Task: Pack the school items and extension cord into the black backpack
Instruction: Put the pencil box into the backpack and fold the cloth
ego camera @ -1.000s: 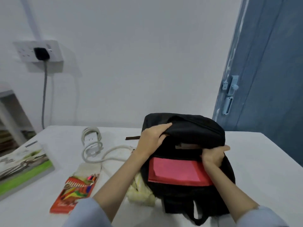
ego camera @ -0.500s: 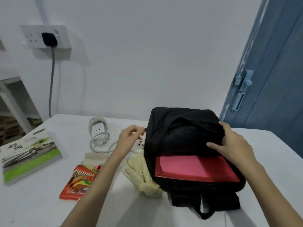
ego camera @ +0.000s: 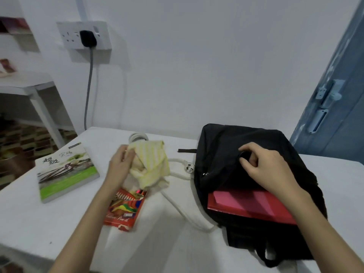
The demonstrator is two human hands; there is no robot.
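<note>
A white worktop point(ego camera: 59, 223) stands against a pale wall; a blue door point(ego camera: 342, 95) closes the room at 2 o'clock, and a white shelf unit point(ego camera: 39, 91) stands at 10 o'clock. A double wall socket point(ego camera: 84, 35) above the worktop carries a black plug point(ego camera: 88, 38) with a grey cable hanging down. The black backpack point(ego camera: 226, 154) lies at 3 o'clock on the worktop, mouth open toward the person, with a red folder point(ego camera: 246, 205) protruding from the opening. The right hand point(ego camera: 269, 170) rests on top of the backpack, fingers curled and pinching the black fabric near the opening. The left hand point(ego camera: 120, 166) holds a yellow-striped cloth point(ego camera: 151, 164) raised above the worktop at 11 o'clock. Directly below the cloth lies an orange box of colour pencils point(ego camera: 124, 209). A book with a green-banded cover point(ego camera: 67, 172) lies at 9 o'clock, apart from the pencils. The white extension cord point(ego camera: 181, 211) runs between the pencils and the backpack, its plug point(ego camera: 189, 166) lying just beside the backpack's left edge.
</note>
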